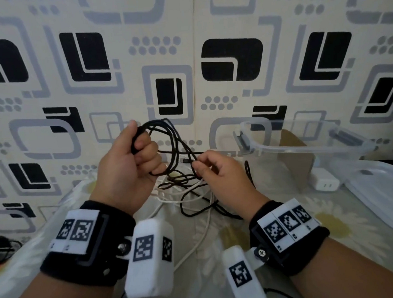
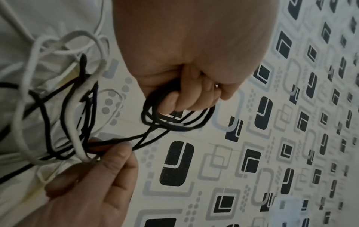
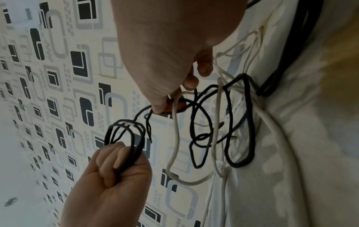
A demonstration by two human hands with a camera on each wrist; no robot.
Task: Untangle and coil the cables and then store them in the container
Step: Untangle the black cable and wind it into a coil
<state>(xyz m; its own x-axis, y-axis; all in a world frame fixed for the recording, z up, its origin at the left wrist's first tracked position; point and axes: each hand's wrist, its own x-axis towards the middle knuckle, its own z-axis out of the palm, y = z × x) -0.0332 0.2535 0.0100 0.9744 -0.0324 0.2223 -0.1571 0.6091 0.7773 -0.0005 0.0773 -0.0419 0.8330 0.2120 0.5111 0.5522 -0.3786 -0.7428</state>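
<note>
My left hand [image 1: 133,158] is raised in a fist that grips several loops of a thin black cable [image 1: 168,136]. The same fist and coil show in the left wrist view, left hand [image 2: 194,95], black cable [image 2: 174,122], and in the right wrist view, left hand [image 3: 116,165]. My right hand [image 1: 205,166] pinches a strand of that black cable between thumb and forefinger just right of the coil; right hand [image 3: 169,98]. Below both hands the rest of the black cable lies tangled with a white cable [image 1: 193,196] on the cloth. A clear plastic container [image 1: 303,139] stands at the right.
A white charger block [image 1: 325,181] sits in front of the container, and a clear lid [image 1: 384,185] lies at far right. A brown cardboard piece [image 1: 297,158] leans behind the container. A patterned wall rises close behind. The floral cloth [image 1: 329,219] covers the surface.
</note>
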